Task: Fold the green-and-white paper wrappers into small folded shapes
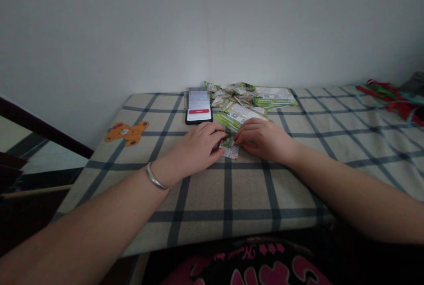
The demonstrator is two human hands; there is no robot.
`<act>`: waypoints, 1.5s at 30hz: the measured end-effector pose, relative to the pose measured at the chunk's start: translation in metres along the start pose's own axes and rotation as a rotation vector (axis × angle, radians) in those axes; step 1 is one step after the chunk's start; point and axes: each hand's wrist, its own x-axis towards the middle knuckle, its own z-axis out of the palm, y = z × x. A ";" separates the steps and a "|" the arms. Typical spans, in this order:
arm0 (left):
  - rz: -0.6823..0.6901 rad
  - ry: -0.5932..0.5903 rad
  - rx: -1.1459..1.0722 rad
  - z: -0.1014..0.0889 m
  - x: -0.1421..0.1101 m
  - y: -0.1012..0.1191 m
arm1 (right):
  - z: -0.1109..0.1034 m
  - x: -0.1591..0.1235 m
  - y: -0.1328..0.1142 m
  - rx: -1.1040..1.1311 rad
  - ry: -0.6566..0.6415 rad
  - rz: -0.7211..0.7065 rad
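Observation:
Between my two hands a small folded piece of printed paper, white with green, lies on the checked tablecloth. My left hand, with a silver bangle at the wrist, has its fingers curled against the paper's left side. From the right, my right hand pinches the paper's other edge with bent fingers. Part of the paper is hidden under the fingertips. Just beyond my hands lie flat green-and-white printed sheets. Behind those is a heap of folded paper pieces in the same print.
A phone with a lit screen lies behind my left hand. Another printed sheet rests near the wall. On the checked tablecloth sits a bear cutout at left. Red and green tangled items lie far right.

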 end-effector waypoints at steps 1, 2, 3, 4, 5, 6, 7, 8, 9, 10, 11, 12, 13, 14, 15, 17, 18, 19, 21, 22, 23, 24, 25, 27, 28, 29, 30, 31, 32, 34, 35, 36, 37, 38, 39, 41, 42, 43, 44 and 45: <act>-0.009 0.008 -0.013 0.000 0.000 -0.001 | 0.000 0.000 -0.001 -0.001 0.000 0.000; -0.016 0.018 -0.033 0.001 0.001 -0.001 | -0.001 0.001 -0.002 -0.001 0.000 0.001; -0.025 0.028 -0.059 0.001 0.001 -0.002 | -0.001 0.001 -0.003 -0.001 0.000 0.005; -0.035 0.038 -0.089 0.002 0.001 -0.003 | -0.002 0.001 -0.004 -0.003 0.001 0.012; -0.047 0.046 -0.119 0.002 0.001 -0.003 | -0.003 0.001 -0.005 -0.006 0.003 0.024; -0.060 0.053 -0.148 0.002 0.001 -0.004 | -0.003 0.002 -0.005 -0.011 0.006 0.041; -0.073 0.059 -0.173 0.002 0.001 -0.004 | -0.004 0.002 -0.006 -0.017 0.012 0.060; -0.085 0.064 -0.194 0.002 0.001 -0.005 | -0.005 0.002 -0.007 -0.023 0.017 0.078; -0.094 0.067 -0.211 0.002 0.001 -0.005 | -0.005 0.002 -0.007 -0.027 0.021 0.093; -0.100 0.069 -0.227 0.001 0.001 -0.005 | -0.005 0.002 -0.008 -0.032 0.023 0.103; -0.107 0.071 -0.241 0.001 0.002 -0.005 | -0.005 0.001 -0.008 -0.036 0.026 0.109; -0.115 0.069 -0.258 0.000 0.003 -0.004 | -0.005 0.001 -0.008 -0.039 0.029 0.112; -0.129 0.068 -0.277 -0.001 0.004 -0.004 | -0.004 0.001 -0.008 -0.040 0.032 0.112; -0.153 0.067 -0.299 -0.003 0.005 -0.003 | -0.004 0.001 -0.007 -0.042 0.035 0.114; -0.186 0.069 -0.325 -0.004 0.006 -0.003 | -0.003 0.000 -0.007 -0.043 0.039 0.116; -0.268 0.069 -0.396 -0.006 0.009 -0.002 | -0.002 0.000 -0.006 -0.042 0.041 0.120; -0.310 0.067 -0.440 -0.006 0.010 -0.002 | -0.002 0.000 -0.005 -0.041 0.039 0.121; -0.350 0.064 -0.486 -0.007 0.011 -0.002 | -0.002 0.000 -0.005 -0.040 0.037 0.120; -0.419 0.052 -0.576 -0.009 0.012 -0.001 | -0.002 0.000 -0.005 -0.039 0.034 0.117; -0.449 0.051 -0.613 -0.009 0.012 -0.001 | -0.003 0.000 -0.004 -0.039 0.031 0.115; -0.476 0.054 -0.643 -0.010 0.011 -0.001 | -0.003 0.000 -0.004 -0.038 0.032 0.115; -0.497 0.059 -0.665 -0.010 0.011 -0.002 | -0.003 0.001 -0.005 -0.033 0.031 0.110; -0.511 0.066 -0.681 -0.010 0.010 -0.002 | -0.004 0.001 -0.005 -0.030 0.036 0.108; -0.520 0.093 -0.702 -0.009 0.009 -0.004 | -0.004 0.001 -0.005 -0.019 0.043 0.102; -0.519 0.108 -0.713 -0.009 0.009 -0.005 | -0.004 0.001 -0.006 -0.014 0.045 0.099; -0.515 0.122 -0.726 -0.008 0.009 -0.006 | -0.005 0.001 -0.006 -0.010 0.045 0.095; -0.508 0.138 -0.739 -0.008 0.008 -0.007 | -0.005 0.001 -0.006 -0.008 0.045 0.091; -0.494 0.155 -0.753 -0.008 0.008 -0.007 | -0.005 0.001 -0.006 -0.007 0.046 0.087; -0.473 0.174 -0.762 -0.007 0.008 -0.007 | -0.005 0.001 -0.006 -0.006 0.048 0.085; -0.413 0.210 -0.767 -0.007 0.009 -0.006 | -0.006 0.000 -0.006 0.004 0.055 0.082; -0.372 0.223 -0.765 -0.008 0.009 -0.005 | -0.006 0.000 -0.005 0.012 0.058 0.082; -0.327 0.231 -0.761 -0.008 0.009 -0.004 | -0.006 0.000 -0.005 0.022 0.055 0.083; -0.279 0.232 -0.753 -0.008 0.009 -0.003 | -0.006 0.000 -0.005 0.031 0.051 0.079; -0.229 0.229 -0.747 -0.009 0.009 -0.002 | -0.005 0.000 -0.004 0.039 0.043 0.069; -0.179 0.221 -0.741 -0.009 0.009 -0.002 | -0.005 0.000 -0.004 0.045 0.034 0.055; -0.097 0.187 -0.721 -0.009 0.008 -0.002 | -0.005 0.000 -0.003 0.052 0.021 0.020; -0.062 0.158 -0.709 -0.009 0.008 -0.002 | -0.004 0.000 -0.002 0.056 0.015 0.001; -0.028 0.119 -0.691 -0.009 0.008 -0.003 | -0.004 0.000 -0.002 0.061 0.008 -0.016; 0.005 0.079 -0.668 -0.009 0.007 -0.003 | -0.004 0.000 -0.002 0.069 -0.001 -0.028; 0.039 0.039 -0.639 -0.010 0.007 -0.004 | -0.003 0.000 -0.002 0.078 -0.011 -0.037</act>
